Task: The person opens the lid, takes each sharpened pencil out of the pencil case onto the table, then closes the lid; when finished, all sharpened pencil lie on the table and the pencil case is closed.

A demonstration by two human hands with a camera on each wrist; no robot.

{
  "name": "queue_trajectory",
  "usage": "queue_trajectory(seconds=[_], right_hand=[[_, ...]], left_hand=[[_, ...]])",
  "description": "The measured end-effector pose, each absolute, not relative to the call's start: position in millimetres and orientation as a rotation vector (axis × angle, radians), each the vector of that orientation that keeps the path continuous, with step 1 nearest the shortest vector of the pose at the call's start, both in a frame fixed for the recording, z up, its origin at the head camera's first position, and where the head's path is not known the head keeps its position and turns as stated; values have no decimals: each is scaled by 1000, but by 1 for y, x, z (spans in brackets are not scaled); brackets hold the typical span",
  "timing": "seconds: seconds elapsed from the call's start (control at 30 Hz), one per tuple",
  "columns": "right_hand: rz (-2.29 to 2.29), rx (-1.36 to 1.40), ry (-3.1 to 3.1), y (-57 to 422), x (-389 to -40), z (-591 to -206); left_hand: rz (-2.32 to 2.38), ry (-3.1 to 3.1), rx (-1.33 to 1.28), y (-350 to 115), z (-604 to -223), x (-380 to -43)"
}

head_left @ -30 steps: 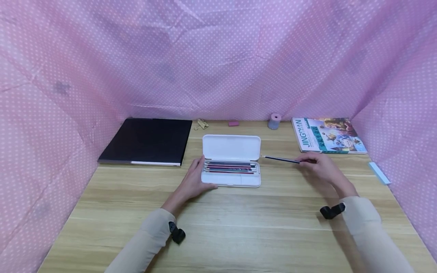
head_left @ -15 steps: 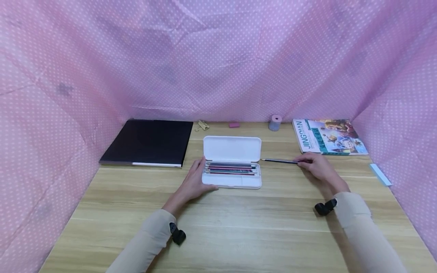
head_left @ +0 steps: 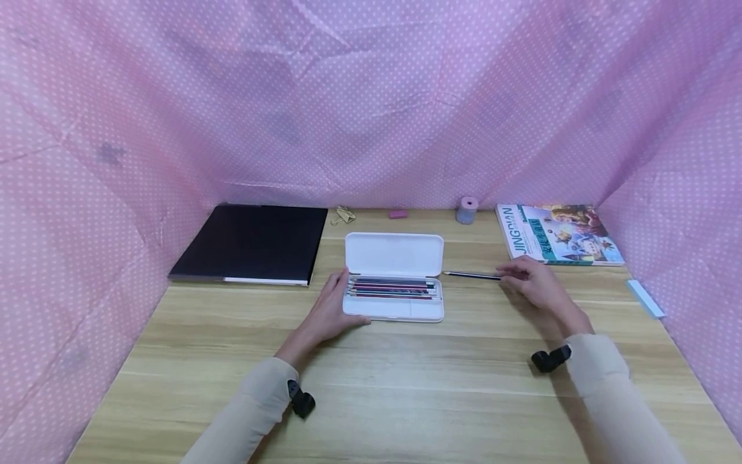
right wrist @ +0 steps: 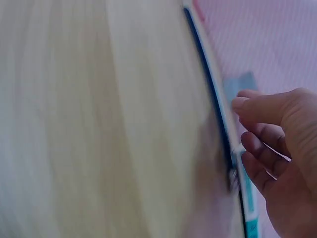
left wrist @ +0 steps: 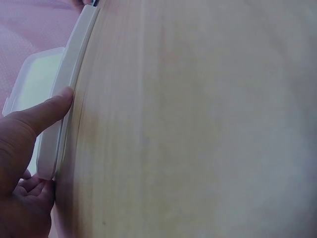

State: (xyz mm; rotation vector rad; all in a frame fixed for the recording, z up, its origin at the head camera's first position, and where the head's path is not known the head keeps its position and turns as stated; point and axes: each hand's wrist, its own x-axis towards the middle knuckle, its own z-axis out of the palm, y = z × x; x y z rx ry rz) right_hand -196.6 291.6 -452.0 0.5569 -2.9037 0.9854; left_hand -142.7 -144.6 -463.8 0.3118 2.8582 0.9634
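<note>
A white pencil case (head_left: 426, 310) lies with its lid raised, and several pencils (head_left: 391, 288) lie in its tray. My left hand (head_left: 328, 310) grips the case's left end. In the left wrist view the thumb presses the front wall of the case (left wrist: 49, 144), and other fingers curl at its end. A dark blue pencil (head_left: 472, 275) lies to the right of the case, its sharpened tip towards it. My right hand (head_left: 539, 283) is at the pencil's other end. In the right wrist view its loosely bent fingers are beside the pencil (right wrist: 213, 89), apart from it.
A black folder (head_left: 255, 241) lies at the left. Along the back are a gold binder clip (head_left: 344, 215), a pink eraser (head_left: 397, 214) and a small pencil sharpener (head_left: 466, 211). A book (head_left: 562, 233) and a light blue strip (head_left: 646, 298) lie at the right.
My right hand has moved slightly left and set the dark blue pencil down on the table, and its fingers have come off it. The left hand stays on the pencil case.
</note>
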Motion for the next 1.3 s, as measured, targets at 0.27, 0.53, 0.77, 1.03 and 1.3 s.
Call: queue_trajectory(seconds=[0.27,0.53,0.77,1.03,1.3], right_hand=[[1128,722,-2802,236,-183,-434],[1281,895,-2848,178,-171,-435],[1162,1024,-2950,148,-167,-439],[1162,985,-3005,137,-173,-439],[1127,1015,-3037,135,-179,-439]], left_hand=[[972,2852,302,-145,-464,-142],[968,2855,300,-144,-464,-142],[969,2864,303,-144,-466,-142],[978,2880,326,-145,-466,-143],[981,2880,328,-145,-466,-142]])
